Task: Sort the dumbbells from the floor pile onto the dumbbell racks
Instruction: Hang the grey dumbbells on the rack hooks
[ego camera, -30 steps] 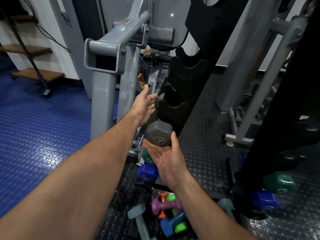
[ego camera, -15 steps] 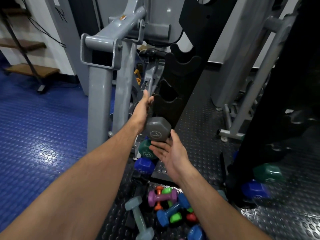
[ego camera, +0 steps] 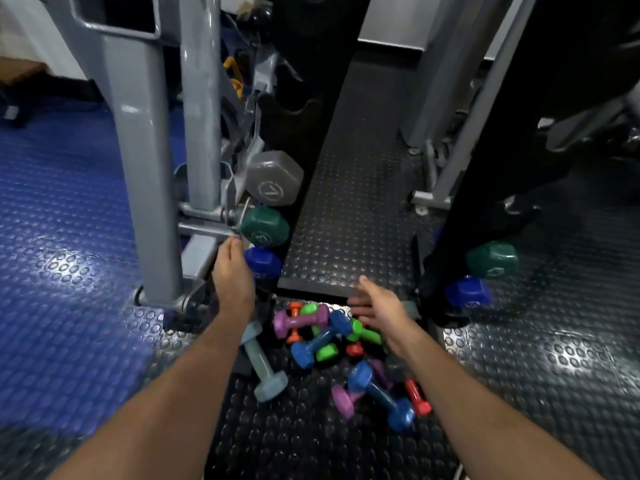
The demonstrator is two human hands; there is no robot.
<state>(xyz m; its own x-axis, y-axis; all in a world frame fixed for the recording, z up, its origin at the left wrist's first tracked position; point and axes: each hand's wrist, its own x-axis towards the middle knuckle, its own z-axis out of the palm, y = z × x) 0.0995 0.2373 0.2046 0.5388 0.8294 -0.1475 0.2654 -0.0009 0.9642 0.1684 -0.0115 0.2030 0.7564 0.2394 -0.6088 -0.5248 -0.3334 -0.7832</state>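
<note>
1. Head view: my left hand [ego camera: 232, 271] reaches toward the left rack [ego camera: 304, 109], fingers loosely extended, gripping nothing, tips near the blue dumbbell [ego camera: 263, 262] racked there.
2. Above it sit the green dumbbell [ego camera: 265, 226] and the grey dumbbell [ego camera: 273, 178], stacked in the same rack.
3. My right hand [ego camera: 379, 306] hangs flat and empty above the floor pile [ego camera: 332, 344] of small coloured dumbbells.
4. The right rack [ego camera: 485, 188] carries one green and one blue weight.
</note>
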